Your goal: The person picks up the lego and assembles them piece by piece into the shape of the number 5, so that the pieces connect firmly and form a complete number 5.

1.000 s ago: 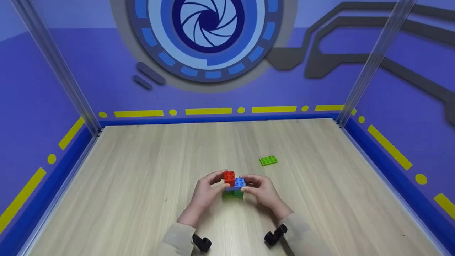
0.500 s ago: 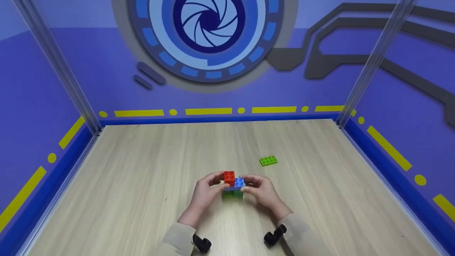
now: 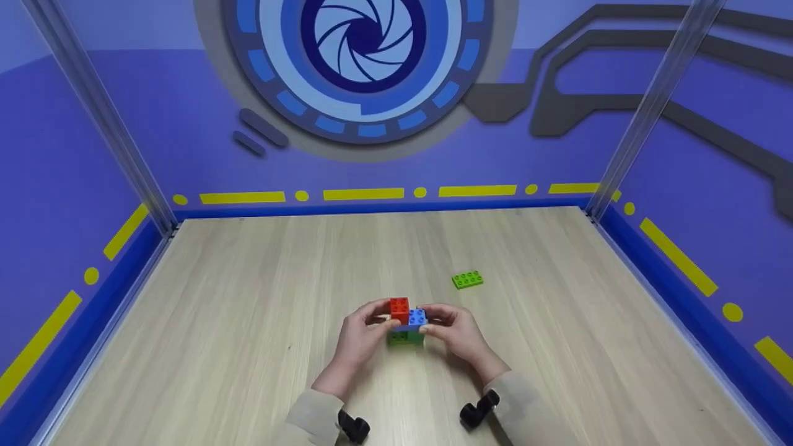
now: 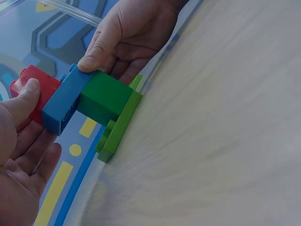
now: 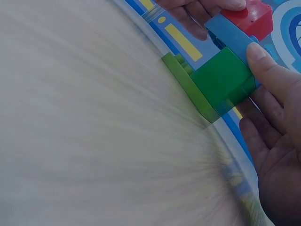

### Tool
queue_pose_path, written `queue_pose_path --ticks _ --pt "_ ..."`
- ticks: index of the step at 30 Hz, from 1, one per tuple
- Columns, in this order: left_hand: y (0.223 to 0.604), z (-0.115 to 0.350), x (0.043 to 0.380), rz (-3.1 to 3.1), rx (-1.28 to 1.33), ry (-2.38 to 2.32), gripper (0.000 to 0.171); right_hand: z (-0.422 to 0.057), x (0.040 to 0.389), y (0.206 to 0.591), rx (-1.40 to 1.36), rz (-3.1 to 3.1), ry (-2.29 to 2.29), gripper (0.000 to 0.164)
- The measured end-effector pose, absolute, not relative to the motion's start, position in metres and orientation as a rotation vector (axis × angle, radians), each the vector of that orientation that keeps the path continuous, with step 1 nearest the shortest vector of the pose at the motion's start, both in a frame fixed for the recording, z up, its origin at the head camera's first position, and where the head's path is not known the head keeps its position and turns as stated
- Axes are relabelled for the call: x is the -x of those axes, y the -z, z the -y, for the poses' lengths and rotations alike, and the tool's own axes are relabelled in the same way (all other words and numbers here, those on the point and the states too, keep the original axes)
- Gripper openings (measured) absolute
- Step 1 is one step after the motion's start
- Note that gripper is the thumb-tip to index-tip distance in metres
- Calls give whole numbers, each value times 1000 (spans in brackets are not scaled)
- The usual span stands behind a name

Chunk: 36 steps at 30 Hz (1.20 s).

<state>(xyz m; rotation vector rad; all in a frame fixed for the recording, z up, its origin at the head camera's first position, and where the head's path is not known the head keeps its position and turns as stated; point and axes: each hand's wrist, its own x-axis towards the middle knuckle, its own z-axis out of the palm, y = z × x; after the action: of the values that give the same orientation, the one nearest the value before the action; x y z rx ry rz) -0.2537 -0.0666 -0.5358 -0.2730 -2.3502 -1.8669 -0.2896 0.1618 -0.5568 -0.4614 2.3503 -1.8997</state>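
A small stack of toy building bricks stands on the table between both hands. At its bottom is a light green flat brick, with a dark green brick on it. A blue brick lies across the dark green one and overhangs to the left. On the blue brick's left half sits a red brick. My left hand pinches the red brick, thumb on its near face. My right hand pinches the right end of the blue brick. The fingers behind the stack are partly hidden.
A loose lime green flat brick lies on the wooden table, beyond the stack and to its right. Blue printed walls enclose the table at the back and both sides.
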Motion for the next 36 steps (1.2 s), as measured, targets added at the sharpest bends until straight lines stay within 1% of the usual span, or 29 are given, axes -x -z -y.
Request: queue_pose_path --ticks 5,14,21,36 --pt "536 68 254 2331 257 1931 45 -162 289 556 442 -2343 1902 42" --pt "536 72 255 2320 301 1961 43 -161 289 554 446 -2342 1896 43" --pt "534 73 255 2271 321 2036 46 -161 291 556 476 -2351 1902 43" --pt "532 72 254 2224 294 2113 42 -162 289 555 502 -2342 1896 43"
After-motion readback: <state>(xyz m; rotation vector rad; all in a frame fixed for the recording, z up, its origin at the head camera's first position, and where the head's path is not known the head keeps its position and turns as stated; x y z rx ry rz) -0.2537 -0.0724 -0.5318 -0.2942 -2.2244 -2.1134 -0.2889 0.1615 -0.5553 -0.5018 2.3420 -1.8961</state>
